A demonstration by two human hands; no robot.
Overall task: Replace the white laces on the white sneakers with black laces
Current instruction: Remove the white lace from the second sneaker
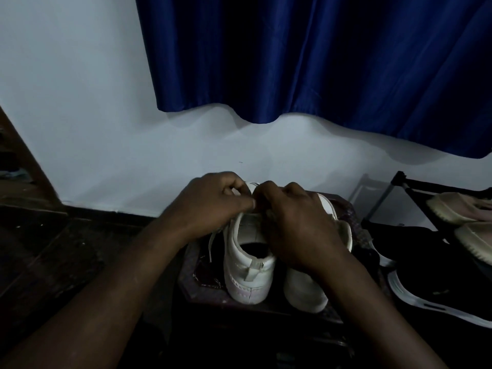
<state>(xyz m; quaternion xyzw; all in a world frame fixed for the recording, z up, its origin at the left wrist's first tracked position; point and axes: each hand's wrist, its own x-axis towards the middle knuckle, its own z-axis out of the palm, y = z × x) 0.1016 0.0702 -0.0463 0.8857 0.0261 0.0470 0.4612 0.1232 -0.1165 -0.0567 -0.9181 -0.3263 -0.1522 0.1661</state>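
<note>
L hand (pixel 213 206), R hand (pixel 300 227) at sneaker (pixel 249 278) lace (pixel 211 242)

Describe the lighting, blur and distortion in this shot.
Head view: dim and underexposed, the stool and floor sink near black while the white sneakers and wall stand out. Head view: the left hand and right hand are motion-blurred, so their hold on the white lace is unclear. Head view: wide-angle distortion bends the curtain hem.

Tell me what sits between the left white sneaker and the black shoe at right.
The second white sneaker, partly covered by the right hand; the head view shows it.
</note>
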